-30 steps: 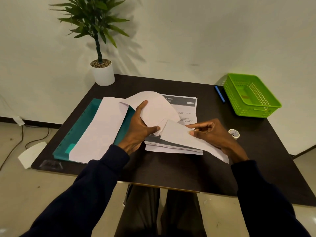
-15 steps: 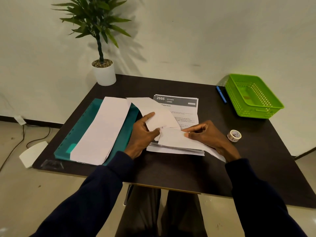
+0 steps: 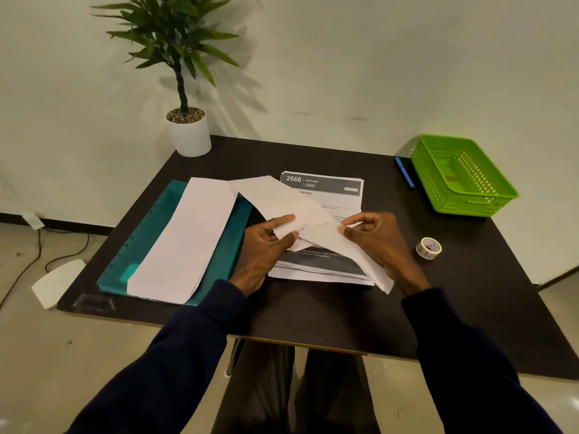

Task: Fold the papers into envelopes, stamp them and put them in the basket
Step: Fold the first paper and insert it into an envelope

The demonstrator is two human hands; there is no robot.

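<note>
A white paper [image 3: 275, 197] lies partly folded over a stack of printed sheets [image 3: 326, 183] in the middle of the dark table [image 3: 313, 314]. My left hand [image 3: 266, 249] pinches its left flap between thumb and fingers. My right hand [image 3: 376, 236] pinches the right flap, which runs down to a point near the stack's front right corner. The two flaps meet between my hands. A green basket [image 3: 463, 177] stands at the table's back right. A small roll of stamps or stickers [image 3: 428, 248] lies to the right of my right hand.
A teal folder [image 3: 147, 239] with a long folded white sheet [image 3: 188, 239] on it lies at the left. A potted plant [image 3: 188, 133] stands at the back left corner. A blue pen [image 3: 404, 172] lies beside the basket. A white object and cable lie on the floor at the left.
The raised, curved left flap has come down flat toward the centre. My left hand moved in with it and my right hand shifted slightly, drawing the flaps together.
</note>
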